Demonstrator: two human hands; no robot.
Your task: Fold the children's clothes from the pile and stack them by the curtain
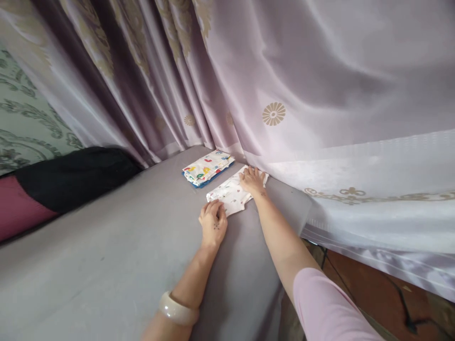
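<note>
A small white garment (231, 193) with a scattered print lies flat on the grey-covered bed. My left hand (213, 222) is at its near left corner, fingers curled and closed on the edge; the fingertips are partly hidden. Flat on the garment's far right end rests my right hand (252, 181), its fingers spread. Just beyond, to the left, sits a folded stack of clothes (207, 166), white with colourful shapes on top and a blue layer underneath. It does not touch either hand.
Grey sheet (106, 255) covers the bed. Shiny mauve curtains (241, 85) hang along its far and right sides. A black and maroon bundle (71, 182) lies at the left edge. Dark cables (401, 298) run over the reddish floor at lower right.
</note>
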